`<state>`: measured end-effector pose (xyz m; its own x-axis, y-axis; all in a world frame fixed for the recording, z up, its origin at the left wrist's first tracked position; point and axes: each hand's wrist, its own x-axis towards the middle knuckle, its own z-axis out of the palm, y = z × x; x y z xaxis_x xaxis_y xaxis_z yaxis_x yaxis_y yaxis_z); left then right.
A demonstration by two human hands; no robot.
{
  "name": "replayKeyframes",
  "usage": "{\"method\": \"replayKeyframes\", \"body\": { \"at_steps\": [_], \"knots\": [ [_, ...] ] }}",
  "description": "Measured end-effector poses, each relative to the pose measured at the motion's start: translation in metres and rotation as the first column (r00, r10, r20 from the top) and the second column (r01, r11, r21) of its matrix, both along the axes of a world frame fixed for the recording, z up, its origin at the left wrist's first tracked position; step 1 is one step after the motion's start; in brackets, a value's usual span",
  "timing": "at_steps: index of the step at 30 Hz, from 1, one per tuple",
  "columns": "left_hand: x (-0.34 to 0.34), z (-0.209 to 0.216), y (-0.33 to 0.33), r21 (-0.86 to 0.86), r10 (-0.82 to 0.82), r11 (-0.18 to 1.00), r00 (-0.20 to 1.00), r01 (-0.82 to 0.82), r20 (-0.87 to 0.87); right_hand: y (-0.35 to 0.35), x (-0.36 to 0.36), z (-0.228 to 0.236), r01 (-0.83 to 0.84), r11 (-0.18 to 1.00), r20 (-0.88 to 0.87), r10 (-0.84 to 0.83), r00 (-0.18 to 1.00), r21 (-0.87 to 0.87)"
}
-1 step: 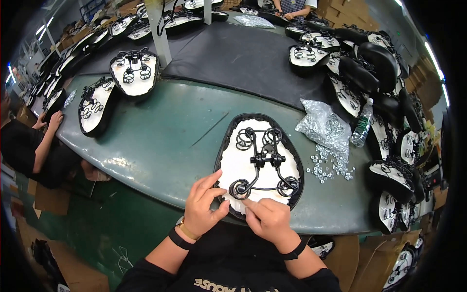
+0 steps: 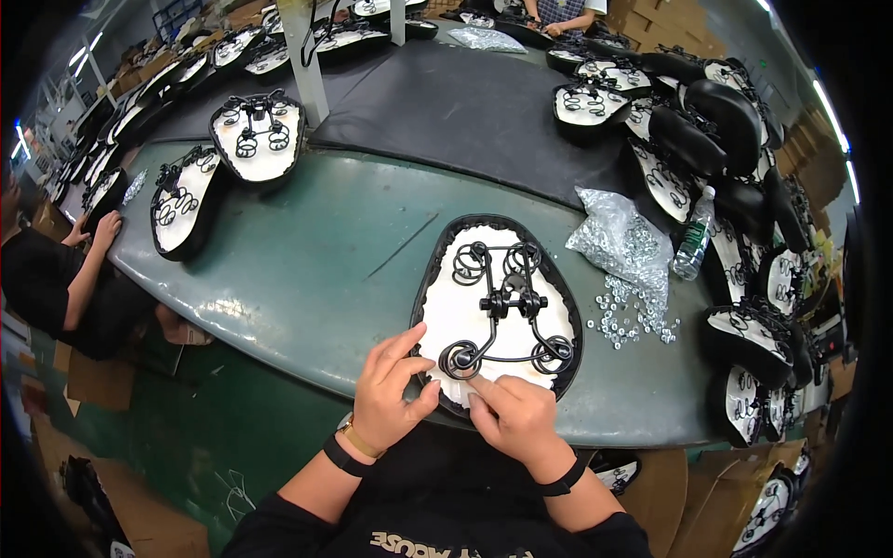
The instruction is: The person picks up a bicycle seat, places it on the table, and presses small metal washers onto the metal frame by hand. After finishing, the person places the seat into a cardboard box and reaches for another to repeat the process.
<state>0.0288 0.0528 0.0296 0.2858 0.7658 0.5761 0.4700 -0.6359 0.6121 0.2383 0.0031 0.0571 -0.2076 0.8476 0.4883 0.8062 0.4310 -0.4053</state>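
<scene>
A bicycle saddle [image 2: 453,307] lies upside down before me, its white underside up and its black rim round it. Black wire rails and coil springs are fitted on it. My left hand [image 2: 389,395] is open at the saddle's near left edge, thumb and fingers apart, fingertips beside the near left coil spring [image 2: 459,360]. From the other side my right hand [image 2: 514,415] reaches to the same spring, index fingertip at its near edge and the other fingers curled in. Anything between its thumb and index finger is too small to make out.
Loose metal nuts [image 2: 625,321] spill from a clear plastic bag [image 2: 619,237] on the green table [image 2: 316,270]. A plastic bottle [image 2: 693,237] stands before piled saddles [image 2: 721,130]. Two more upturned saddles [image 2: 256,172] lie far left. One co-worker [image 2: 56,279] sits left, another [image 2: 563,14] far back.
</scene>
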Motion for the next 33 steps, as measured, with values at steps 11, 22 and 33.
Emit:
{"method": "replayKeyframes", "body": {
  "at_steps": [11,22,33],
  "knots": [
    [-0.001,-0.004,-0.002,0.014,0.001,1.0,1.0,0.0,-0.027,0.002,-0.002,0.0,-0.02,0.999,0.011,0.02,1.0,0.041],
    [-0.023,0.023,0.033,-0.01,-0.119,0.993,0.983,0.119,-0.143,-0.01,0.014,-0.002,-0.144,0.982,-0.199,0.166,0.966,0.122],
    [-0.03,0.055,0.04,0.14,-0.267,0.899,0.77,0.416,-0.579,-0.053,0.143,-0.011,0.402,0.9,-0.172,-0.429,0.887,-0.172]
  ]
}}
